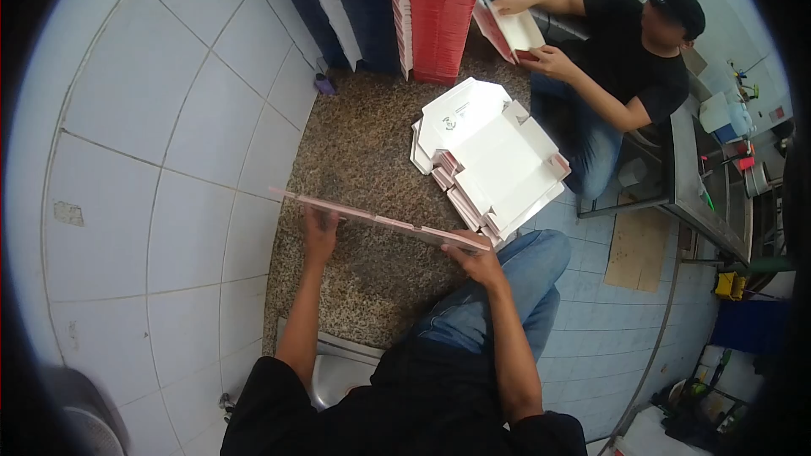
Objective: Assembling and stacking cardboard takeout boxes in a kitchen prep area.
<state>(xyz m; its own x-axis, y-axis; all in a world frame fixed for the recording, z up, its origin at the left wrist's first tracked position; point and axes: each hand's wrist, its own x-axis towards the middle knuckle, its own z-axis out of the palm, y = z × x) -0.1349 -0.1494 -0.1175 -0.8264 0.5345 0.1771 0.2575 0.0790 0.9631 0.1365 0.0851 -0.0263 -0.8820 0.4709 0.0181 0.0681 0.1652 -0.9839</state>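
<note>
A flat cardboard box blank point(380, 219) is held up on edge in front of me, so only its thin pinkish rim shows and its faces are hidden. My left hand point(319, 234) grips it near the left end. My right hand point(476, 259) is closed on its right end, lower and nearer to me. Just beyond my right hand lies a stack of unfolded white box blanks point(507, 152) with cut flaps and red edges. Both hands are over the speckled stone counter point(363, 135).
Tall red stacked cardboard point(443, 17) and dark blue stacks point(363, 8) stand at the back. A seated person point(629, 59) at the far right handles a partly folded box point(511, 32). White tiled wall point(194, 127) borders the left. A metal table point(714, 186) stands right.
</note>
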